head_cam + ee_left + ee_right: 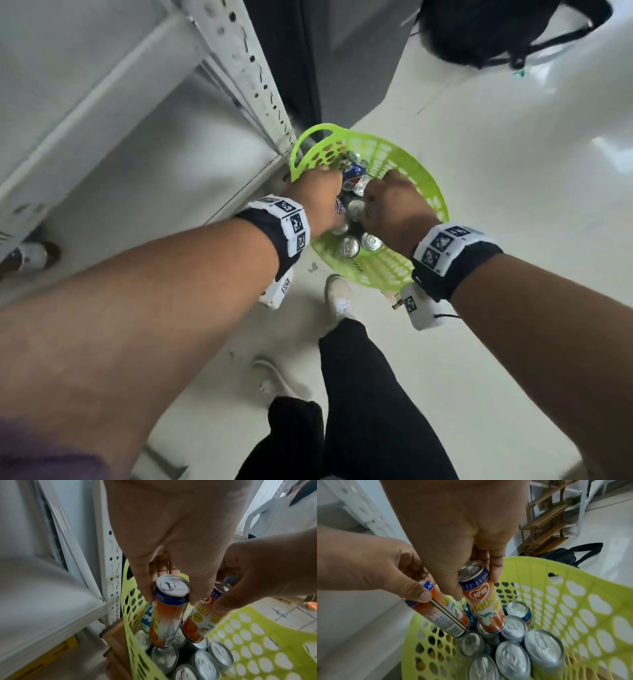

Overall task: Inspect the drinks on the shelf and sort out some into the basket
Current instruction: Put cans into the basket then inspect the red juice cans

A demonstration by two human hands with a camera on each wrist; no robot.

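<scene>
Cans: two slim orange ones, one in each hand, both over the green basket (pixel 404 274) and tilted.
Shelf (pixel 113 113): white metal, at far left; its slotted post (pixel 112 555) stands just beside the basket's rim.
Left hand (pixel 317 198): fingers curled down round the top of the left can (pixel 167 615), thumb on one side and fingertips on the other; the can hangs below the palm, its base touching a silver lid in the basket.
Right hand (pixel 394 205): pinches the right can (pixel 483 601) near its top rim, thumb in front and fingers behind; the can leans, its base on the lids below.
Cans apart: close side by side, whether touching I cannot tell.
Basket contents: upright silver-topped cans (pixel 544 647) and a blue can (pixel 354 171) lying among them.
Floor (pixel 513 171): pale, under the basket.
</scene>
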